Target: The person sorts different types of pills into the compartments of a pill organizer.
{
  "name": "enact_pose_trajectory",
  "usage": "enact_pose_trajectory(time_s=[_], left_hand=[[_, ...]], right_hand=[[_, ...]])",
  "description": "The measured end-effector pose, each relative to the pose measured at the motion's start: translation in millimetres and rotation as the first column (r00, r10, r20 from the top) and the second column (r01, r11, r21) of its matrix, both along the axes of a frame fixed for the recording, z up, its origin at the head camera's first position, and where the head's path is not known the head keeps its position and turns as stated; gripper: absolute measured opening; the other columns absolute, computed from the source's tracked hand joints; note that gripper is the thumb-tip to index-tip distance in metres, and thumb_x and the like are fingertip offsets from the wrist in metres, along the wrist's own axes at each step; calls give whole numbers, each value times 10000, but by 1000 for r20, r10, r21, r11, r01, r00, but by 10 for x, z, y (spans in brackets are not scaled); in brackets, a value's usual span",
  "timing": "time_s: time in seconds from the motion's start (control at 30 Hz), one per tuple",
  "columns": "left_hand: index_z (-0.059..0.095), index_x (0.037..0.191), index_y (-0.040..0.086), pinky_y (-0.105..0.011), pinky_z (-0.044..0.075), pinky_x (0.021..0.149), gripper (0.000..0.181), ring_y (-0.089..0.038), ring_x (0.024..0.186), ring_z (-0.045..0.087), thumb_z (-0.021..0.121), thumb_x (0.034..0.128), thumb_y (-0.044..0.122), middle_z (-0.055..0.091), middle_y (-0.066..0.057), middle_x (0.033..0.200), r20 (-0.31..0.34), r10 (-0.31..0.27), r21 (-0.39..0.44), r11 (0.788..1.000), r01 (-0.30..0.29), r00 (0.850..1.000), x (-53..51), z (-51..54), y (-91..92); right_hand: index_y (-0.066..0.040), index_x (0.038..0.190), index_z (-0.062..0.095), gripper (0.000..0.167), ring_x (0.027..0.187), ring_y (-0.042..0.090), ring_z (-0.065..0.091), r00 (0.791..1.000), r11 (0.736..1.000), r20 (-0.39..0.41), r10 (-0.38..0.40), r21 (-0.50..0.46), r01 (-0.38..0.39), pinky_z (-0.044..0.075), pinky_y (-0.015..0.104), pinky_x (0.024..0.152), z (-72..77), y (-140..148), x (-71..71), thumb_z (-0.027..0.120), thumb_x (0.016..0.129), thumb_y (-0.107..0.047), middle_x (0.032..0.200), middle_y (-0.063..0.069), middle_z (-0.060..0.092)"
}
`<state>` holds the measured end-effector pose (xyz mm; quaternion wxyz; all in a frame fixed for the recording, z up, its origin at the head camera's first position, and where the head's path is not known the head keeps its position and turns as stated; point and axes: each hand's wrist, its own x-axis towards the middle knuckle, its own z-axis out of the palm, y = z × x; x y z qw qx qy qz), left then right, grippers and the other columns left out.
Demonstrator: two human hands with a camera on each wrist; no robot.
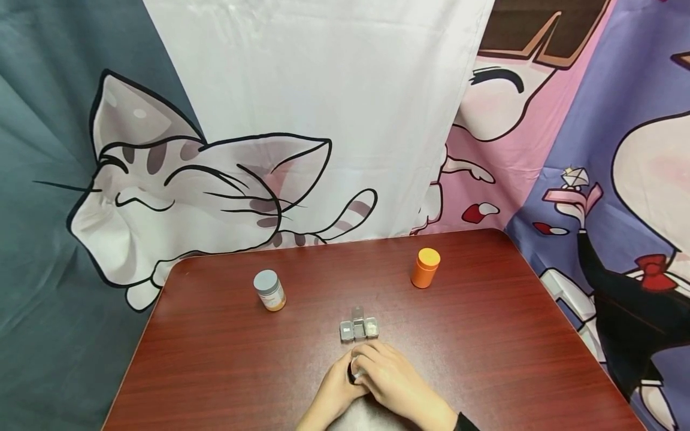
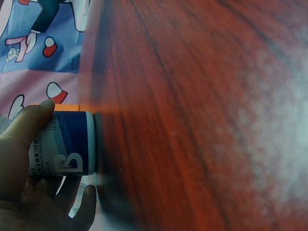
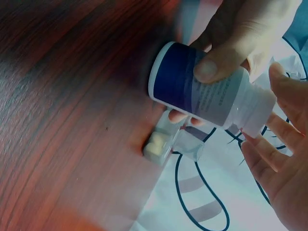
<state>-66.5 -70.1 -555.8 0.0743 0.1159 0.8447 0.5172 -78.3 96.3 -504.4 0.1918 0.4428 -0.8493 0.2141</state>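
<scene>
A white bottle with a dark blue label band [image 2: 74,139] is gripped by my left hand [image 2: 29,168], its thumb on one side and fingers on the other. In the right wrist view the bottle [image 3: 175,79] lies tilted in the left hand [image 3: 245,41], while my right hand [image 3: 284,154] has its fingers round the white cap end. From the head view, my right hand [image 1: 396,377] covers much of the bottle, beside the left hand [image 1: 336,386]. Just beyond both is a small clear pill box [image 1: 359,328]; pale tablets [image 3: 156,144] show in one compartment.
On the brown table [image 1: 215,359], a grey-lidded bottle [image 1: 270,291] stands at the back left and an orange bottle with a yellow-orange lid [image 1: 425,269] at the back right. A printed cloth [image 1: 345,90] hangs behind the far edge.
</scene>
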Motion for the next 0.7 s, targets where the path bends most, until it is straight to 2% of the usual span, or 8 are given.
enact_pose_trajectory(time_s=[0.1, 0.23, 0.37, 0.5, 0.6, 0.7], left_hand=[[595, 1297, 71, -388, 485, 947, 628, -184, 1084, 600, 847, 745, 235, 669, -67, 1208, 1, -4, 7, 1000, 4, 1000, 7, 8, 2], [592, 1306, 79, -409, 481, 955, 641, -206, 1101, 599, 842, 733, 220, 670, -67, 1212, 6, 5, -2, 1000, -5, 1000, 9, 16, 1], [613, 1273, 111, -397, 489, 925, 601, -188, 1058, 614, 859, 732, 206, 682, -45, 1173, -13, 2, -10, 1000, -2, 1000, -5, 9, 2], [628, 1242, 130, -407, 485, 915, 586, -186, 1047, 619, 880, 715, 180, 683, -35, 1163, -46, -11, -30, 999, 9, 999, -21, -8, -2], [626, 1248, 140, -410, 480, 923, 596, -181, 1065, 614, 884, 716, 214, 674, -25, 1182, -53, -15, -43, 999, 13, 998, -29, -10, -4], [620, 1261, 147, -414, 482, 919, 611, -177, 1074, 610, 883, 723, 267, 667, -14, 1194, -56, -19, -54, 998, 16, 998, -34, -6, -9]], right_hand=[[-149, 954, 623, 220, 1072, 134, 574, 1000, 1000, 20, 3, -15, -3, 466, 280, 952, 7, -14, 3, 741, 794, -55, 1081, -34, 612], [-162, 1030, 658, 309, 1106, 138, 565, 997, 1000, 81, -13, -6, 13, 490, 308, 944, 23, 0, 19, 709, 782, 15, 1159, -20, 598], [-154, 1079, 682, 296, 1118, 186, 582, 990, 998, 135, -46, -34, 51, 521, 365, 919, 20, 86, 19, 704, 829, 3, 1221, 26, 587], [-122, 1079, 680, 222, 1079, 234, 612, 984, 993, 156, -88, -67, 99, 534, 412, 897, -20, 287, 3, 726, 864, -89, 1185, 75, 610], [-130, 1027, 665, 258, 990, 206, 646, 982, 988, 127, -140, -55, 148, 557, 382, 829, -70, 502, -21, 786, 803, -168, 1127, 66, 626], [-135, 904, 640, 288, 838, 132, 659, 981, 983, 97, -168, -60, 174, 560, 296, 714, -136, 727, -57, 850, 715, -193, 1051, 40, 629]])
